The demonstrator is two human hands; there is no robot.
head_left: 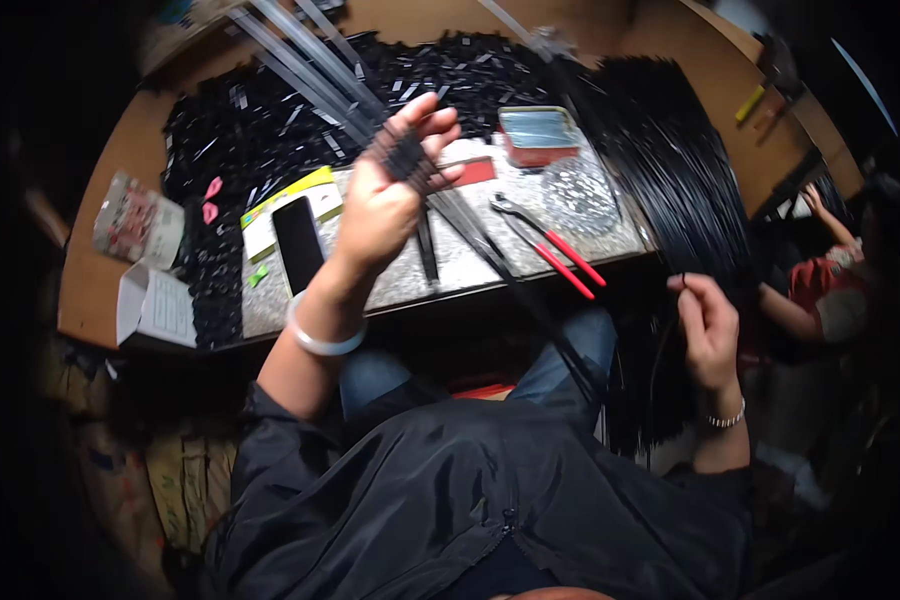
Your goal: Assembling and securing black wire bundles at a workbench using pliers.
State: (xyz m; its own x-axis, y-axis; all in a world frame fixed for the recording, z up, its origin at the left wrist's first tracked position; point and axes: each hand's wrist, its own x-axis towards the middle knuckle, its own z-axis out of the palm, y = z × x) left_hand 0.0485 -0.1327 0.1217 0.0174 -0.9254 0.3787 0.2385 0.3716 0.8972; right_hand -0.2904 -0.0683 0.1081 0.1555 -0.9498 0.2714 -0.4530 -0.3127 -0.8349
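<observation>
My left hand (375, 215), a white bangle at its wrist, is raised over the middle of the table with its fingers closed round a bundle of thin black cords (405, 158). Their black lengths trail down to the right past the table's front edge toward my lap. Blur hides the single strands. Long translucent strips (315, 75) slant behind that hand to the upper left. Off the table's right front, my right hand (712, 335) pinches the end of one thin black cord (658, 350), which hangs below it. Red-handled pliers (550, 248) lie between the hands.
A grey speckled board (370, 290) bears a phone (298, 245), a tin of metal pieces (538, 132) and a clear bag (580, 195). Short black pieces (230, 120) are heaped behind; long black cords (680, 160) lie right. A white box (155, 305) stands left. Another person's arm (832, 215) shows right.
</observation>
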